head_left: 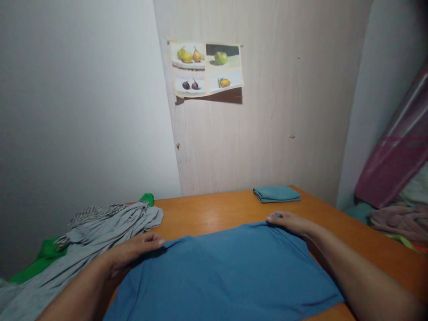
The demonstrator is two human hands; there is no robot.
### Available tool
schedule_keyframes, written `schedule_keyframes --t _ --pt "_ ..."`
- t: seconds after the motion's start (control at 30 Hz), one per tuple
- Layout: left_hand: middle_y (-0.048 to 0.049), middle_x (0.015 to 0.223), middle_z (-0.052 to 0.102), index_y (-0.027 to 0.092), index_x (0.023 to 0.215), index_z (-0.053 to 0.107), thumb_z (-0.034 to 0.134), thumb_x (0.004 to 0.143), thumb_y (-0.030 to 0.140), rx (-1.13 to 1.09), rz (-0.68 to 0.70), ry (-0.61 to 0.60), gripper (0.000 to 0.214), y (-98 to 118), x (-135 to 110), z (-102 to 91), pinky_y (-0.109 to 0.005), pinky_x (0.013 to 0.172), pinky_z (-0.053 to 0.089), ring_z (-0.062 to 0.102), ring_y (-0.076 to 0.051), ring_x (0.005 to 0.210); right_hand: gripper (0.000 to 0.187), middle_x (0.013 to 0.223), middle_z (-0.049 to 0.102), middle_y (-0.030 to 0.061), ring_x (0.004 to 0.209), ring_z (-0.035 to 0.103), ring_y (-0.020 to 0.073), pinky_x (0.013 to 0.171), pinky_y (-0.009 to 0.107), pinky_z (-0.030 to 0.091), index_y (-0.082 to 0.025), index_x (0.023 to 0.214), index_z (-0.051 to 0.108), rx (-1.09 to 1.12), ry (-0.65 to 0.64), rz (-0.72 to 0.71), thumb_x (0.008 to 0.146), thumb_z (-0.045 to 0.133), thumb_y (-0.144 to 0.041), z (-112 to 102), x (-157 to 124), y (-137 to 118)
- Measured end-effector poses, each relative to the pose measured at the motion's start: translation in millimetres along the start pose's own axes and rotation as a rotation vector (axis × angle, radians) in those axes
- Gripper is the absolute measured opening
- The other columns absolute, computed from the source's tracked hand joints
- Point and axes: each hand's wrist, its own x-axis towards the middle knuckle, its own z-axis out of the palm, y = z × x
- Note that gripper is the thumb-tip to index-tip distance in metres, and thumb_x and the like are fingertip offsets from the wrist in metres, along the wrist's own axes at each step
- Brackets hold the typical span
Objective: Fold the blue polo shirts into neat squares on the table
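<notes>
A blue cloth garment (pixel 227 272) is stretched between my hands over the orange-brown table (pixel 207 214). Its lower part runs out of the bottom of the view, so I cannot tell its exact kind. My left hand (pixel 137 249) pinches its far left corner between thumb and fingers. At the far right corner, my right hand (pixel 287 222) grips the fabric the same way, a little farther from me than the left. The far edge between them is pulled fairly straight, with small creases near each grip.
Beyond my right hand lies a folded teal cloth (pixel 277 194). Rumpled grey clothing (pixel 110 236) with green fabric (pixel 50 258) heaps on the left. A wall with a fruit picture (pixel 206 69) stands behind the table. Pink wrapped material (pixel 394 147) and piled cloth (pixel 401 220) are at right.
</notes>
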Motion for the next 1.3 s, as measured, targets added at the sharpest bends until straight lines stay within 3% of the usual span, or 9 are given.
schedule_keyframes --t 0.13,0.27,0.43,0.53,0.73,0.8,0.97,1.13,1.3 --pt "-0.0029 0.080 0.067 0.016 0.082 0.065 0.080 0.061 0.051 0.034 0.022 -0.018 0.043 -20 9 -6.7 -0.030 0.070 0.047 0.061 -0.021 0.075 0.029 0.087 0.071 0.0050 0.083 0.063 0.0227 0.075 0.031 0.049 -0.019 0.085 0.069 0.005 -0.046 -0.002 0.067 0.073 -0.042 -5 -1 12" --pt "-0.0034 0.074 0.067 0.018 0.077 0.061 0.065 0.068 0.060 0.028 -0.002 0.164 0.043 -28 23 -1.4 -0.032 0.066 0.046 0.062 -0.023 0.071 0.020 0.073 0.070 0.0040 0.067 0.062 0.0210 0.065 0.032 0.051 -0.020 0.076 0.064 0.112 0.066 0.142 0.066 0.065 -0.037 -1 9 26" --pt "-0.0015 0.067 0.062 0.021 0.069 0.056 0.056 0.076 0.054 0.439 0.075 0.516 0.034 -33 35 5.7 -0.030 0.063 0.038 0.059 -0.023 0.071 0.022 0.086 0.074 0.0074 0.078 0.067 0.0234 0.073 0.033 0.052 -0.018 0.084 0.068 -0.034 0.145 0.061 0.073 0.062 -0.036 4 12 28" --pt "-0.0028 0.074 0.065 0.021 0.078 0.059 0.053 0.081 0.052 0.529 0.078 0.595 0.032 -35 35 5.7 -0.029 0.064 0.037 0.060 -0.023 0.073 0.023 0.093 0.074 0.0095 0.087 0.068 0.0254 0.079 0.035 0.052 -0.017 0.090 0.069 -0.199 0.199 0.055 0.078 0.061 -0.035 3 9 22" --pt "-0.0065 0.082 0.067 0.021 0.084 0.062 0.049 0.086 0.044 0.508 0.109 0.803 0.026 -21 21 -2.4 -0.028 0.063 0.035 0.060 -0.023 0.077 0.058 0.108 0.072 0.0192 0.097 0.068 0.0331 0.082 0.042 0.052 -0.011 0.130 0.060 -0.495 0.318 0.088 0.083 0.061 -0.044 2 3 21" --pt "-0.0060 0.071 0.064 0.021 0.074 0.058 0.048 0.086 0.042 0.457 0.028 0.759 0.026 -14 15 -5.5 -0.028 0.059 0.033 0.057 -0.021 0.068 0.069 0.113 0.071 0.0215 0.101 0.068 0.0354 0.084 0.044 0.052 -0.009 0.140 0.052 -0.553 0.305 0.056 0.084 0.059 -0.048 2 3 27" --pt "-0.0052 0.050 0.057 0.020 0.054 0.054 0.052 0.082 0.050 0.394 -0.130 0.495 0.041 -7 -5 -3.5 -0.029 0.050 0.032 0.051 -0.018 0.046 0.078 0.136 0.060 0.0219 0.119 0.061 0.0399 0.096 0.051 0.049 -0.013 0.150 0.042 -0.661 0.327 -0.008 0.082 0.059 -0.048 4 6 42" --pt "-0.0035 0.052 0.059 0.020 0.057 0.058 0.062 0.072 0.065 0.480 -0.148 0.450 0.048 -14 -24 12.8 -0.028 0.051 0.027 0.051 -0.018 0.049 0.072 0.147 0.052 0.0181 0.132 0.051 0.0398 0.108 0.054 0.041 -0.016 0.148 0.048 -0.741 0.300 -0.161 0.084 0.057 -0.046 13 -2 19" --pt "0.0010 0.050 0.052 0.022 0.056 0.055 0.067 0.068 0.033 0.474 -0.120 0.464 0.020 -19 -29 28.3 -0.027 0.056 0.026 0.050 -0.018 0.055 0.053 0.135 0.064 0.0118 0.121 0.059 0.0344 0.110 0.051 0.039 -0.022 0.133 0.064 -0.731 0.104 -0.281 0.089 0.053 -0.048 33 -17 -22"
